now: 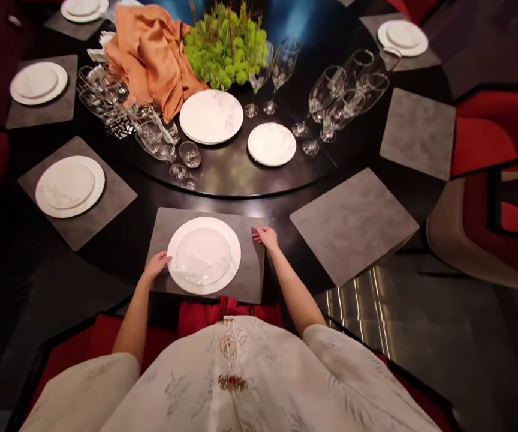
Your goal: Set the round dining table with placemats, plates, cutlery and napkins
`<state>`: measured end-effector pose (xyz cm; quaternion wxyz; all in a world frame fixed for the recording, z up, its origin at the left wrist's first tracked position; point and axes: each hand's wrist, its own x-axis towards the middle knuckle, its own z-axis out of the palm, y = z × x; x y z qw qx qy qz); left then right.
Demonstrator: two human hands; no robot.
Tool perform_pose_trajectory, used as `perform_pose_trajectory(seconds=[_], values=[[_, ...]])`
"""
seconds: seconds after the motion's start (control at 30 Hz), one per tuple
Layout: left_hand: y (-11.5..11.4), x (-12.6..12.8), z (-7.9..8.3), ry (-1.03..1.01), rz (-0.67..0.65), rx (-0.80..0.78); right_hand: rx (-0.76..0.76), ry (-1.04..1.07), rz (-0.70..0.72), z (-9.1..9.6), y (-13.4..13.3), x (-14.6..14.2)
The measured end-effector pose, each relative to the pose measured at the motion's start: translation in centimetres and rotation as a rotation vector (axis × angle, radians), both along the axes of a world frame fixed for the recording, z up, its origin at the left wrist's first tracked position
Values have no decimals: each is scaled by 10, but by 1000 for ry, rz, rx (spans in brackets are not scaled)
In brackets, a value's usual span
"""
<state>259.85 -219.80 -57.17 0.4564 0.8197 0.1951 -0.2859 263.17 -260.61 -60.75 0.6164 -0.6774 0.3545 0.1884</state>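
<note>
**Fingers at the plate rim and the placemat's edge**

My left hand [157, 264] has its fingertips at the left rim of the large plate [235, 255]; I cannot tell whether they pinch it. My right hand [265, 236] rests near the right edge of the placemat [252, 270], its grip likewise unclear. The large plate lies on that placemat, carrying a small plate [204, 255]. Dark tabletop [277, 211] separates the placemat from the turntable [236, 180] and the neighbouring mat [353, 228].

A large plate [235, 259], topped by a small plate [203, 255], is touched at its left rim by the left hand [156, 264]; right of it, the placemat [250, 273] is touched by the right hand [265, 236]; beyond it, greenery [226, 47] is set.
</note>
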Motion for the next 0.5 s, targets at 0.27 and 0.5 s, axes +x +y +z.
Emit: perform_pose_trajectory(seconds=[0.27,0.5], values=[[-156,33,2,-418,-8,681,302,-37,-348,8,-74,129],[-331,157,10,-557,-526,677,225,-11,-150,1,-105,121]])
